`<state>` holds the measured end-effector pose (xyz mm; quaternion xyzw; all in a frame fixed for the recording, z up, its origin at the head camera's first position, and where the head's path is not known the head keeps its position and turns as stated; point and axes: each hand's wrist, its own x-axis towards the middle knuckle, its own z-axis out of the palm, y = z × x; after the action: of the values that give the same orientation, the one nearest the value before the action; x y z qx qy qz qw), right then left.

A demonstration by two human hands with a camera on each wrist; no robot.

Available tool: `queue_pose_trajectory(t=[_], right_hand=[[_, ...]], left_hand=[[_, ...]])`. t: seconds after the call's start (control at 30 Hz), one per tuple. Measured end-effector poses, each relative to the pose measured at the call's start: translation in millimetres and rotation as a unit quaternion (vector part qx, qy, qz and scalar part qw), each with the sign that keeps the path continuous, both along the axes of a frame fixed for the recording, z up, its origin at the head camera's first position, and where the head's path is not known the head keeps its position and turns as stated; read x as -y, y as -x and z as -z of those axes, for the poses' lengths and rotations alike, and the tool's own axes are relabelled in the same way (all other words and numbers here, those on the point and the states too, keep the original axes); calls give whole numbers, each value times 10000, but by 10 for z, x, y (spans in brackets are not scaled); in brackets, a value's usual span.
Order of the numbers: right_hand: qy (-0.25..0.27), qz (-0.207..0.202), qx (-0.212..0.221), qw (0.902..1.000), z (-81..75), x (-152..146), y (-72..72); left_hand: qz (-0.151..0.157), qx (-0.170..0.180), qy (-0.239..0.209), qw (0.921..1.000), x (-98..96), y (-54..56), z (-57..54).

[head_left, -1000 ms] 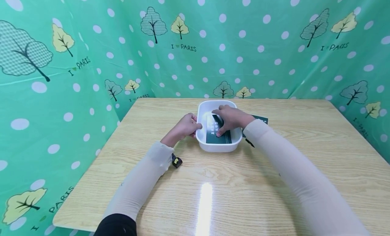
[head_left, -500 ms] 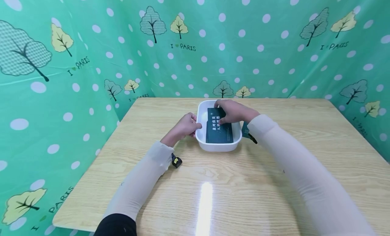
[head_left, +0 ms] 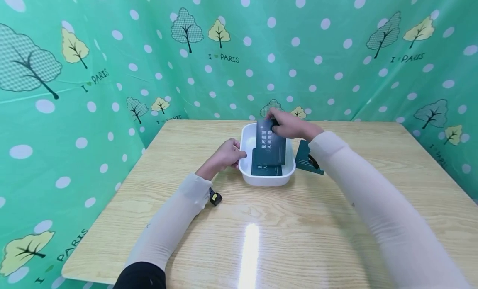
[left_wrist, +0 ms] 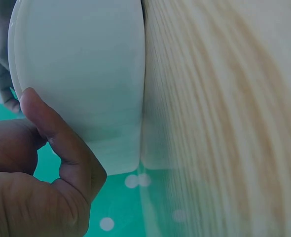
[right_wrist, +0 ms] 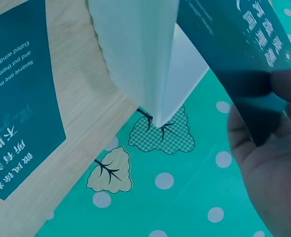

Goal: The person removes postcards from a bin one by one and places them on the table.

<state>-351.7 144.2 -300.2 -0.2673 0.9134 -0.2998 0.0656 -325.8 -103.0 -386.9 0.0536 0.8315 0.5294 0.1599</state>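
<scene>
A white plastic tub (head_left: 243, 172) stands on the table. My left hand (head_left: 228, 153) grips its left side; in the left wrist view the thumb (left_wrist: 56, 133) lies against the wall near the rim. Over the tub, my right hand (head_left: 289, 124) pinches a thin dark green notebook (head_left: 269, 150) with white lettering by its far edge, tilted up. In the right wrist view, the thumb presses the cover of this notebook (right_wrist: 244, 74) near a corner. Another dark green notebook (head_left: 257, 168) lies in the tub, partly covered by the held one.
To the right of the tub, a further green notebook (head_left: 306, 156) lies on the wooden table (head_left: 298, 222), partly hidden by a dark strap at my right wrist. A small black device with a yellow mark (head_left: 215, 197) sits by my left wrist. A green patterned curtain (head_left: 239, 86) hangs behind.
My right hand has lifted the notebook up and away from me, uncovering another below it in the tub. More of the notebook on the table shows. My left hand stays on the tub.
</scene>
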Motion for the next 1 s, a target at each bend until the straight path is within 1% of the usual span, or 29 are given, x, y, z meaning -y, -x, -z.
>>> queue_pose_trajectory(t=[0.07,0.17,0.27,0.37,0.47,0.53,0.67,0.77,0.9,1.0], right_hand=[[237,158,-56,9996,-26,-25,-6],[553,363,-299,9974,-47,-64,6],[850,546,-583,9932,-62,-105,26],[1146,778,-929,9860,-75,-162,49],[1444,1038,-1268,9759,-85,-242,80],[1581,1204,-1407,9699,-88,-307,99],[1608,1509,-1399,9653,-64,-460,136],[1626,1704,-1240,9639,-18,-583,157],[1705,1997,-1014,9596,61,-761,178],[1618,2183,-844,9587,121,-908,186]], left_hand=[[22,36,-4,10000,-9,4,1],[24,43,31,10000,-18,4,-5],[-26,10,102,9999,-16,5,-9],[-24,6,136,9999,-11,3,-13],[4,-1,112,9999,-6,0,-19],[19,-20,85,10000,-3,-3,-24],[26,-48,38,10000,-2,-5,-26],[24,-53,42,10000,-2,-7,-22],[9,-67,52,10000,2,-9,-18],[2,-64,56,10000,7,-8,-17]])
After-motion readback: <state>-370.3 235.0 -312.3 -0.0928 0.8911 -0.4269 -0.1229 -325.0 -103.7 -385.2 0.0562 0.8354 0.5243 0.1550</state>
